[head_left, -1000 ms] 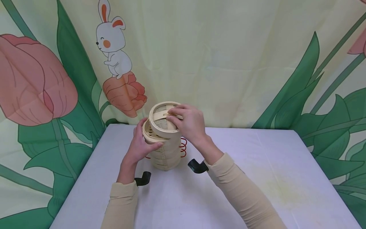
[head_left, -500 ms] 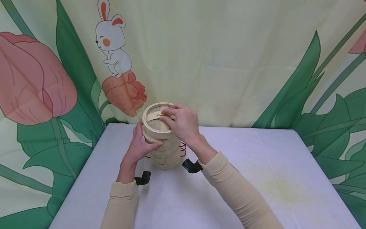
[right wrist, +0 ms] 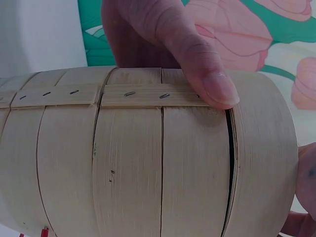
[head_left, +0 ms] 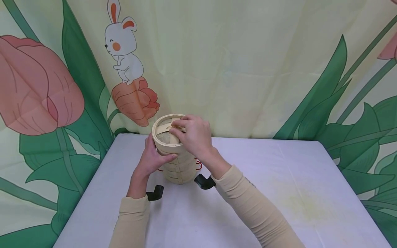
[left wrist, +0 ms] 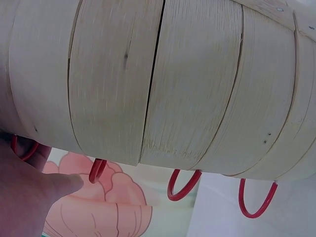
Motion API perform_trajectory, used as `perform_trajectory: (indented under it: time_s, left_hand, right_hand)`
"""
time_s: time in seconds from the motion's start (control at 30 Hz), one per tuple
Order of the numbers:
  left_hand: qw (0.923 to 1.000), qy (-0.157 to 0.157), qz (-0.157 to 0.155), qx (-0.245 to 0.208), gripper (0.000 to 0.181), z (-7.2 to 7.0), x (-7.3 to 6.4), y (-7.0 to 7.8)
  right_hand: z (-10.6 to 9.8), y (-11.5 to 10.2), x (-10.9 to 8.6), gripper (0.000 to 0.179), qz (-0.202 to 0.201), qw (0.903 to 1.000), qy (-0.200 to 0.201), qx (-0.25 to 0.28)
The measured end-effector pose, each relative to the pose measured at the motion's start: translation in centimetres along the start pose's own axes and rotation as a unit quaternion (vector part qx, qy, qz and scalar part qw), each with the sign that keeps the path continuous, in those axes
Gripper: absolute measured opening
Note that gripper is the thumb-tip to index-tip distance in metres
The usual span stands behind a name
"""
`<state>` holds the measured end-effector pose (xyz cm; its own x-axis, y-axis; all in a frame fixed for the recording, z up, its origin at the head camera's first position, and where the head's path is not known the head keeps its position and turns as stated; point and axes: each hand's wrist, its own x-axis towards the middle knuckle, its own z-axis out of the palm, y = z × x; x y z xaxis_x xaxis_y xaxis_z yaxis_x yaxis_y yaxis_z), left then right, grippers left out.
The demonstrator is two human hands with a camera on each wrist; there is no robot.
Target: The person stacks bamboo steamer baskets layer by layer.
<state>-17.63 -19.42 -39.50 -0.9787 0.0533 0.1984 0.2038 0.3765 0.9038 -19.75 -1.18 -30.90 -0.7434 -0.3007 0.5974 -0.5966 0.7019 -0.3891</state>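
Observation:
A stack of round bamboo steamer baskets (head_left: pixel 179 172) stands on the white table, a bamboo lid (head_left: pixel 162 128) over its top. My left hand (head_left: pixel 152 156) grips the upper basket from the left, its thumb across the front. From above, my right hand (head_left: pixel 195 136) pinches the small handle at the lid's centre. In the right wrist view, the left thumb (right wrist: pixel 217 89) lies near the seam under the lid (right wrist: pixel 264 153), where a thin dark gap shows. Red loop handles (left wrist: pixel 185 185) stick out from the basket sides in the left wrist view.
The white-covered table (head_left: pixel 279 193) reaches forward to a hanging cloth backdrop (head_left: pixel 248 69) printed with tulips and a rabbit. A black curved piece (head_left: pixel 155 193) projects from the left wrist, and another black piece (head_left: pixel 204 181) from the right wrist.
My right hand has brought the lid leftward and down, from overhanging the stack's right side to lying over its top. The left hand has kept its place on the basket.

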Motion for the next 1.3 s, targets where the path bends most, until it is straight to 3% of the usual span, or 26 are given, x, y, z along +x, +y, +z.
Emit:
perform_trajectory:
  time_s: [0.63, 1.03, 1.17, 1.3]
  left_hand:
    - [0.9999, -0.004, 0.000, -0.011, 0.119, -0.1, 0.0, 0.0]
    - [1.0000, -0.004, -0.004, -0.006, 0.118, -0.2, -0.1, 0.2]
    - [0.9998, 0.001, 0.009, -0.015, 0.120, -0.2, -0.1, 0.0]
    - [0.9993, 0.015, 0.029, -0.020, 0.121, -0.3, -0.1, -0.2]
  right_hand:
    - [0.2, -0.4, -0.1, 0.019, 0.014, 0.9993, -0.020, -0.028]
    - [-0.7, -0.5, -0.3, 0.025, 0.022, 0.9974, -0.066, -0.018]
    - [-0.8, -0.4, -0.6, 0.027, 0.024, 0.9985, -0.050, 0.006]
    - [-1.1, 0.0, -0.9, 0.025, 0.001, 0.9990, 0.004, 0.045]
